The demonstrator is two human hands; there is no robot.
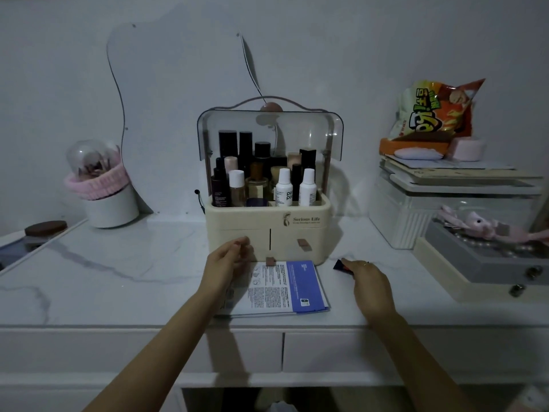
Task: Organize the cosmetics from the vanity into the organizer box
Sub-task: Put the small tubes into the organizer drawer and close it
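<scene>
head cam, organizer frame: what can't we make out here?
- Dark item under right hand: mostly covered by fingers, type unclear.
- Left hand hides the organizer box left drawer pull.
- Back bottles: dim, labels unreadable.
- Sheet packets: print too small.

White marble-patterned vanity top [118, 281] bearing a cream organizer box [267, 230], flat sheet packets [282, 288], a white brush pot [111, 208], clear storage boxes [416, 209] and a jewellery case [487, 263].
</scene>
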